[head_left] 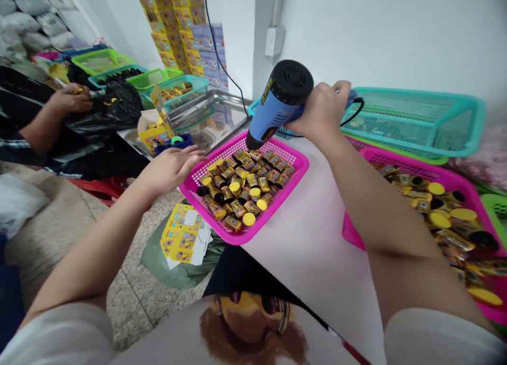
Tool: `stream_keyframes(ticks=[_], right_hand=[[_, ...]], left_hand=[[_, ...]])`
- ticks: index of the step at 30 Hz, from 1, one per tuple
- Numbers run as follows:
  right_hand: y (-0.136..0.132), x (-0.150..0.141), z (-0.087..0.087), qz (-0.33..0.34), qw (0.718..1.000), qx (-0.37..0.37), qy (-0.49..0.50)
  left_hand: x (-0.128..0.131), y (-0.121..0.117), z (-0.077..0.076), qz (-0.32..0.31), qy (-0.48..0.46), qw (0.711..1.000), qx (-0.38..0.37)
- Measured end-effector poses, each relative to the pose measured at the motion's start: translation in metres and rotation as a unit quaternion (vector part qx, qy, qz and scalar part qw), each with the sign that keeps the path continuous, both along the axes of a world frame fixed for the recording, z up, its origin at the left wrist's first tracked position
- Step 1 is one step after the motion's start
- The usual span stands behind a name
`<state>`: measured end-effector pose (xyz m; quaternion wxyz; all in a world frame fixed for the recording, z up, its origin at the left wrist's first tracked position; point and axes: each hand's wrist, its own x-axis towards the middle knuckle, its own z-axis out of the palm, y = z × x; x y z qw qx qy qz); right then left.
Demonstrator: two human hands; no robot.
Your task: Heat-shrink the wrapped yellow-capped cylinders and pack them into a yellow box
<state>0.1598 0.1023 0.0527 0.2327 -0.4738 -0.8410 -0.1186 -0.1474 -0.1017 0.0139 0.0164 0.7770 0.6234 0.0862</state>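
Note:
A blue and black heat gun (273,109) is in my right hand (322,109), its nozzle tilted down over the far side of a pink basket (273,209). Inside that basket lie many small yellow and black containers (241,188) with printed wrappers. My left hand (174,167) rests at the basket's left rim, fingers stretched out and holding nothing. Whether its fingertips touch the rim I cannot tell.
Another pink basket (485,217) of similar containers stands at right, near a turquoise basket (455,122). A steel tray (237,106) lies beyond. At left a co-worker's hand (69,98) is beside a black bag (122,103). Flattened yellow boxes (184,235) lie below.

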Motion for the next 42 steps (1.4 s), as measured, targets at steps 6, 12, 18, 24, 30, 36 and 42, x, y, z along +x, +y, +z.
stream_keyframes(ticks=[6,12,18,24,30,36,42], right_hand=[[0.002,-0.023,-0.001,0.018,0.999,-0.034,0.01],[0.003,-0.029,-0.003,0.034,0.999,-0.041,-0.01],[0.006,-0.011,0.002,0.048,0.998,-0.032,-0.032],[0.0,0.003,0.013,0.032,0.997,0.037,-0.053],[-0.005,0.002,0.006,0.012,0.998,0.053,-0.03],[0.009,-0.014,-0.005,0.023,0.999,0.03,0.031],[0.017,-0.022,0.001,0.052,0.999,0.014,-0.003]], left_hand=[[0.0,-0.06,-0.005,0.033,-0.03,0.999,0.018],[-0.001,-0.076,-0.007,0.052,-0.046,0.995,0.064],[0.001,-0.074,-0.006,0.035,-0.042,0.997,0.05],[0.005,-0.067,-0.003,0.029,-0.042,0.998,0.025],[0.003,-0.069,0.001,0.018,-0.032,0.998,0.05],[-0.006,-0.075,-0.001,-0.01,-0.025,0.994,0.103],[-0.016,-0.082,0.002,-0.007,-0.031,0.994,0.106]])
